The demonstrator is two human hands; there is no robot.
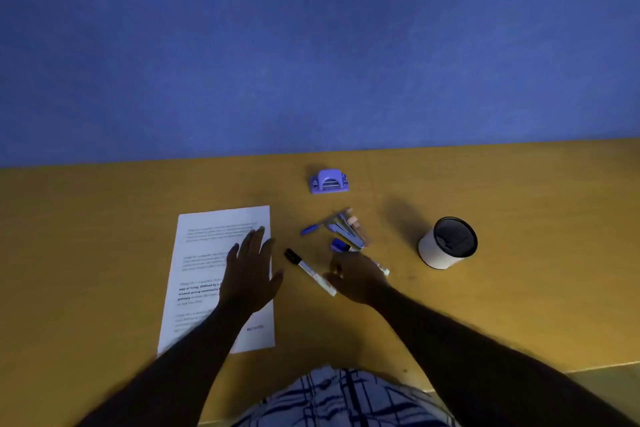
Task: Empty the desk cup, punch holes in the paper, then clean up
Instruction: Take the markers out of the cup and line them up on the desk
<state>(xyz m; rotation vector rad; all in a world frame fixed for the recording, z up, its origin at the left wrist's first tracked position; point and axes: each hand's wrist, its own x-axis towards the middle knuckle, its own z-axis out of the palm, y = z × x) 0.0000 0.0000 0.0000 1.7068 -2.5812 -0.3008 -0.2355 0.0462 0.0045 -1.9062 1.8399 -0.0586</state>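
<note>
We log the ochre wooden desk [104, 236]: its far edge meets the blue felt wall panel [311, 45] across mid-frame, and its near edge shows only at lower right. Bare desk lies left of the white printed paper sheet [207, 229] and right of the white cylindrical desk cup with a dark mesh inside [440, 253], which sits at centre right, well apart from the rest.

The left hand [247, 274] lies flat on the sheet, fingers spread wide, thumb past the sheet's right edge. Just beside that edge lies a black-capped white marker [310, 270].

The right hand [358, 279] covers a second white marker [383, 269]. Only its end shows, and we cannot tell whether the fingers grip it. Above the hand is a blurred heap of pens and blue stationery [346, 229], its items hard to separate. The lilac hole punch [329, 180] sits near the far edge. A checked cloth [346, 399] is cut off at the bottom.
</note>
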